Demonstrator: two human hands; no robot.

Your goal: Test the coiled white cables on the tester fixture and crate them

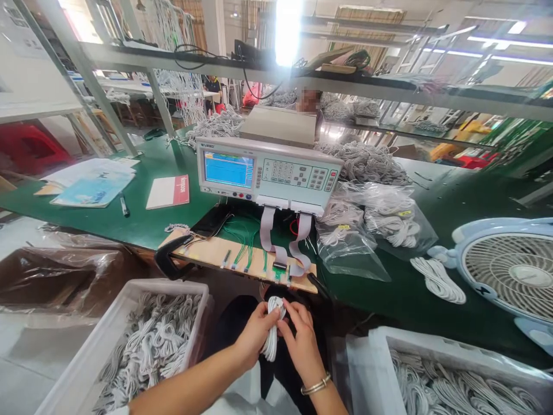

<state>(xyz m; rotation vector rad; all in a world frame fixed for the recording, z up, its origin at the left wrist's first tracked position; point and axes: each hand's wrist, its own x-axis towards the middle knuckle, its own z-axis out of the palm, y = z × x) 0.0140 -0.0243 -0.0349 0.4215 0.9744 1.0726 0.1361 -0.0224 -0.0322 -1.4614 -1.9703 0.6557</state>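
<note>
A bundle of white cable, coiled and long, is held over my lap in front of the bench. My left hand grips it around the middle, thumb on top. With the fingertips of my right hand I pinch the upper right part of the same bundle; a small dark spot shows there, too small to make out. Just beyond my hands lies a wooden board with green wires, small connectors and grey ribbon cables. These ribbons run up to a bench tester with a lit blue screen.
Plastic bins of cable bundles stand at left and right. On the green table are bagged cables, a loose cable bundle, a fan, papers and a marker. People sit farther back.
</note>
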